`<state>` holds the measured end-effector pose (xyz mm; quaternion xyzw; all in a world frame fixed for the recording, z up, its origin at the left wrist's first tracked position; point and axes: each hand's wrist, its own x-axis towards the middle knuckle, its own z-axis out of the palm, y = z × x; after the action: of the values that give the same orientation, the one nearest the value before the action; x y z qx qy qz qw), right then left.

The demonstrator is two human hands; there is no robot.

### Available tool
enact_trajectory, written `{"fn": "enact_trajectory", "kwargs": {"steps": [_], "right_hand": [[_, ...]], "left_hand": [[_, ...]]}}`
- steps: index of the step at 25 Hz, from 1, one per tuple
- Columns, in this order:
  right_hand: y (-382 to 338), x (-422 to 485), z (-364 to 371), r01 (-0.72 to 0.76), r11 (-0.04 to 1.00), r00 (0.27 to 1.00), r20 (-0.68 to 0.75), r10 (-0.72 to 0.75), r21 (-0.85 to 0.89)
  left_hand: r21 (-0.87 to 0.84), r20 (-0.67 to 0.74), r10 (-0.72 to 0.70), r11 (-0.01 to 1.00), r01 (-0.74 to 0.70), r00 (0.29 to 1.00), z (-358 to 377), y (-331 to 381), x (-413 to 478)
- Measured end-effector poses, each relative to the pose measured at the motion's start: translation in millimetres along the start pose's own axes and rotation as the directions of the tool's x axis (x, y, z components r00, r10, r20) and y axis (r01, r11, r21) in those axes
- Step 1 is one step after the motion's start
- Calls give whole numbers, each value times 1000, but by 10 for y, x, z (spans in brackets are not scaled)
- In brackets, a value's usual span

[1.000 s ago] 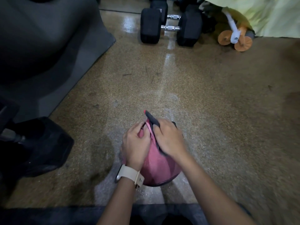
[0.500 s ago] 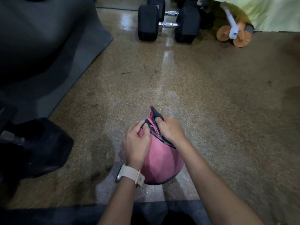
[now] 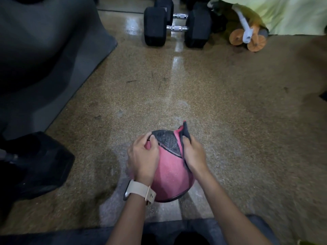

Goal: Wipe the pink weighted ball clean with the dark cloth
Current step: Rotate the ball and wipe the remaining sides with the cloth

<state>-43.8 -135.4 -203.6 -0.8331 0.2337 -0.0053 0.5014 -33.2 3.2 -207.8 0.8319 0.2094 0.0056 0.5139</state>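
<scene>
The pink weighted ball (image 3: 170,175) with a dark textured panel on top sits on the speckled floor, low in the middle of the view. My left hand (image 3: 142,155) lies on its left side, fingers curled over the top, a pale watch on the wrist. Against the ball's upper right side my right hand (image 3: 193,153) grips the dark cloth (image 3: 186,134), whose pink-edged corner sticks up above the fingers. Most of the cloth is hidden under the hand.
Two black dumbbells (image 3: 175,29) lie at the far middle. An orange-wheeled roller (image 3: 247,37) rests by a yellow-green cover (image 3: 286,15) at the far right. A dark mat (image 3: 58,50) runs along the left, and another black dumbbell (image 3: 39,163) sits near left.
My right hand has dragged the cloth from the top of the ball over to its right side, uncovering the dark panel. My left hand has stayed on the ball's left side.
</scene>
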Motion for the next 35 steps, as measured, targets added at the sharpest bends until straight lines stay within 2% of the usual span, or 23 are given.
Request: {"fn": "enact_trajectory", "kwargs": {"steps": [2, 4, 5, 8, 10, 11, 13, 15, 17, 19, 20, 21, 23, 24, 25, 26, 27, 28, 29, 31, 32, 33, 35], "right_hand": [[-5, -281, 133, 257, 941, 962, -39, -272, -222], [158, -708, 218, 384, 894, 915, -37, -402, -231], [257, -773, 187, 355, 922, 927, -67, -369, -155], [395, -370, 16, -41, 969, 996, -67, 59, 242], [230, -75, -57, -158, 963, 987, 13, 159, 217], [112, -52, -42, -90, 988, 996, 12, 89, 129], [22, -279, 71, 212, 969, 976, -14, -215, -128], [169, -738, 186, 380, 908, 924, 29, -381, -176], [428, -885, 150, 275, 961, 961, -20, -275, -18], [463, -550, 36, -29, 958, 999, -21, 36, 286], [394, -332, -6, -116, 946, 993, 4, 120, 304], [228, -191, -28, -109, 969, 994, 51, 100, 220], [-76, -115, 25, 206, 966, 976, 100, -192, -154], [-126, -167, 103, 392, 863, 920, 147, -363, -320], [-136, -230, 119, 506, 765, 862, 213, -460, -398], [-78, -240, 92, 536, 757, 844, 249, -474, -375], [-7, -181, 31, 486, 825, 870, 256, -422, -290], [47, -94, -47, 331, 933, 924, 249, -290, -141], [61, -16, -134, 82, 995, 955, 279, -95, 57], [161, 136, -256, -364, 883, 876, 430, 217, 295], [208, 151, -282, -486, 816, 812, 508, 288, 313], [301, 145, -271, -551, 774, 766, 558, 319, 314], [387, 72, -253, -606, 724, 744, 555, 371, 328]], "left_hand": [[22, -4, -20, 1000, 20, 1000, 13, 35, 19], [30, 20, -22, 999, 21, 1000, 12, 33, 47], [28, 32, -22, 999, 21, 999, 13, 14, 58], [0, 40, 0, 1000, 0, 999, -25, 0, 44], [22, 41, 17, 1000, -18, 999, -46, -3, 5], [40, 47, 12, 999, -14, 999, -55, -1, -18], [32, 35, -20, 999, 19, 999, -73, 9, -22], [28, 21, -38, 999, 38, 999, -115, 31, 8], [16, 25, -41, 999, 41, 999, -153, 50, -10], [10, 34, -26, 1000, 26, 999, -149, 68, -59], [9, 34, -13, 1000, 13, 999, -144, 78, -80], [0, 33, -2, 1000, 2, 999, -139, 82, -94], [-5, 48, -5, 1000, 5, 999, -124, 80, -125], [14, 56, 12, 1000, -13, 998, -126, 79, -143], [32, 57, 33, 999, -35, 998, -143, 49, -149], [37, 60, 82, 996, -85, 995, -170, 14, -186], [41, 79, 133, 990, -137, 988, -205, -33, -224], [28, 107, 150, 988, -154, 983, -249, -117, -243], [4, 132, 121, 992, -123, 984, -308, -187, -242], [-122, 227, -147, 977, 178, 963, -426, -298, -143], [-199, 319, -308, 903, 381, 896, -451, -312, -94], [-270, 423, -396, 803, 531, 815, -468, -270, -82], [-328, 508, -394, 734, 595, 766, -449, -236, -82]]}}
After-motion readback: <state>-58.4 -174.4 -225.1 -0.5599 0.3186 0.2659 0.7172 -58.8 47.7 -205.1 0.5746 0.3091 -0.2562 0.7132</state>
